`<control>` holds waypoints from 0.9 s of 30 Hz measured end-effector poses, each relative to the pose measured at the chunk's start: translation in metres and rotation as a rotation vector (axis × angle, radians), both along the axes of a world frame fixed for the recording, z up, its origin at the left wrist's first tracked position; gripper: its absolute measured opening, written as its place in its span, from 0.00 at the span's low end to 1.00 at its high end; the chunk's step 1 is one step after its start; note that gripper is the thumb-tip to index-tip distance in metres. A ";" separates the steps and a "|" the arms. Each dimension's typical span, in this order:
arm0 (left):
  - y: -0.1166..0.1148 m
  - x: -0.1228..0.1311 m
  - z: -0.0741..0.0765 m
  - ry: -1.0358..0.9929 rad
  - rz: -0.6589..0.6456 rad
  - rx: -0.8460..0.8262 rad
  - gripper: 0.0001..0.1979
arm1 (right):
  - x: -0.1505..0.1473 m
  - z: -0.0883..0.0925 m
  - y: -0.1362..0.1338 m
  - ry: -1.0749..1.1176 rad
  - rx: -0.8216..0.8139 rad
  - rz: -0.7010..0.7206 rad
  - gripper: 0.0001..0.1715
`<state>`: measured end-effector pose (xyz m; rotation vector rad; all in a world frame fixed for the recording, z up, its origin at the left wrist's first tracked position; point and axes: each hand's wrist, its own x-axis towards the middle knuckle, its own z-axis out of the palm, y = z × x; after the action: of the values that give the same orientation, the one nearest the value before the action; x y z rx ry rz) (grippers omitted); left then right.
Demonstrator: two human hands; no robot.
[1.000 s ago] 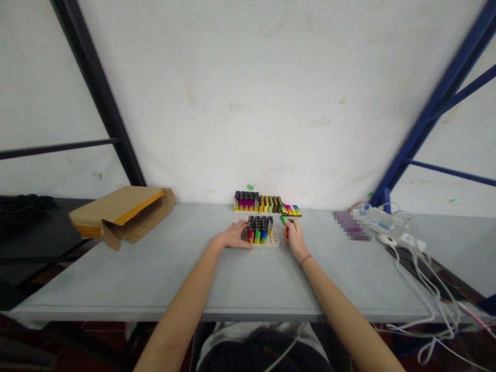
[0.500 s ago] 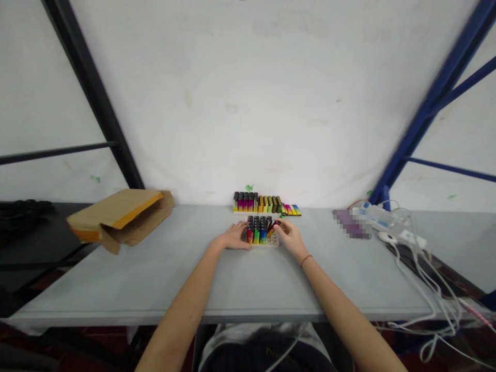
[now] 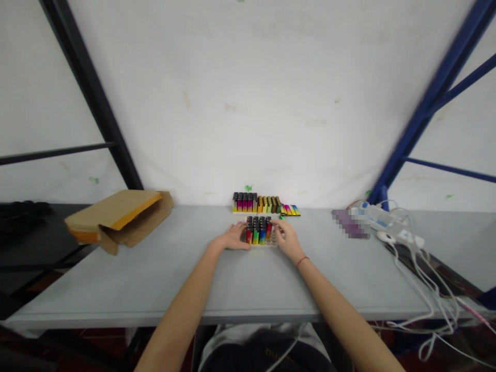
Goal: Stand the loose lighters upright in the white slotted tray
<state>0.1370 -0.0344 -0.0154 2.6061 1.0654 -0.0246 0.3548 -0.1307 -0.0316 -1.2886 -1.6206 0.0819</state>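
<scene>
A pale tray (image 3: 263, 246) holds upright cigarette lighters (image 3: 256, 236) in red, green and blue rows with black tops. My left hand (image 3: 233, 237) rests at the tray's left side, fingers spread and thumb along its front corner. At the right end of the filled rows, a red lighter (image 3: 268, 230) stands upright in the tray. My right hand (image 3: 285, 238) has its finger and thumb closed at the top of that lighter. Bare sockets of the tray show beneath this hand.
Behind stand a block of pink and yellow lighters (image 3: 245, 202) and another of yellow-green ones (image 3: 268, 204). Loose lighters (image 3: 290, 210) lie beside them. An opened cardboard box (image 3: 116, 212) sits left; a power strip (image 3: 377, 217) and white cables (image 3: 420, 268) lie right.
The red lighter in my right hand has gone from tilted to upright in the tray. That hand shifted slightly left, while my left hand stayed put.
</scene>
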 end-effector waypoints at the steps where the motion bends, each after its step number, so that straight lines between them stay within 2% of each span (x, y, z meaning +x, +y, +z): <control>1: -0.001 0.000 0.001 0.004 0.000 -0.001 0.50 | 0.004 -0.003 0.003 0.041 -0.012 -0.067 0.19; 3: -0.001 0.000 0.001 0.012 -0.003 -0.003 0.49 | 0.014 -0.010 0.008 0.032 -0.049 -0.222 0.22; 5: -0.001 0.000 0.001 0.014 -0.004 -0.002 0.49 | 0.025 -0.015 0.011 -0.112 -0.109 -0.311 0.25; 9: 0.000 0.000 0.000 0.018 0.003 -0.006 0.50 | 0.035 -0.015 0.013 -0.400 -0.315 -0.356 0.24; 14: -0.002 0.000 0.003 0.029 0.006 -0.015 0.51 | 0.027 -0.006 0.011 -0.476 -0.527 -0.451 0.16; 16: -0.003 0.000 0.004 0.026 0.004 -0.015 0.51 | 0.025 -0.005 0.011 -0.477 -0.549 -0.475 0.16; 22: 0.000 0.000 0.000 0.022 0.007 -0.012 0.51 | 0.028 -0.010 0.011 -0.421 -0.511 -0.537 0.30; 27: 0.002 -0.002 -0.003 0.008 -0.001 -0.007 0.51 | 0.030 -0.015 0.009 -0.393 -0.536 -0.497 0.23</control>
<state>0.1354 -0.0322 -0.0187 2.6027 1.0655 -0.0385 0.3846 -0.1215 -0.0464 -2.2041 -1.6015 -0.0528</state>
